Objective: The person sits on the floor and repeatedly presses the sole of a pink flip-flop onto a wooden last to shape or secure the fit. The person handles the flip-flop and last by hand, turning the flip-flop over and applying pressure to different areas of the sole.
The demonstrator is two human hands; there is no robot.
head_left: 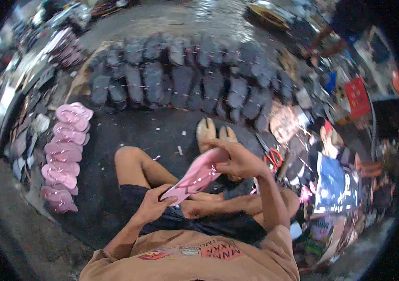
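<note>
A pink flip-flop (195, 174) with glossy pink straps is held slantwise above my lap, between both hands. My left hand (155, 205) grips its lower-left end, with the thumb on the upper face. My right hand (239, 160) wraps round the upper-right end, fingers closed on the edge. Just beyond the right hand, a pair of pale foot-shaped forms (206, 130) with split toes lies on the dark mat; the right hand partly covers them. Scissors with orange-red handles (272, 158) lie to the right of that hand.
Pink flip-flops (63, 152) form an overlapping column on the left. Rows of dark grey soles (180, 82) span the far side of the dark mat (101, 187). Scraps, a blue-white plastic bag (333, 185) and a red printed sheet (358, 97) crowd the right. Someone's arm (328, 42) shows at upper right.
</note>
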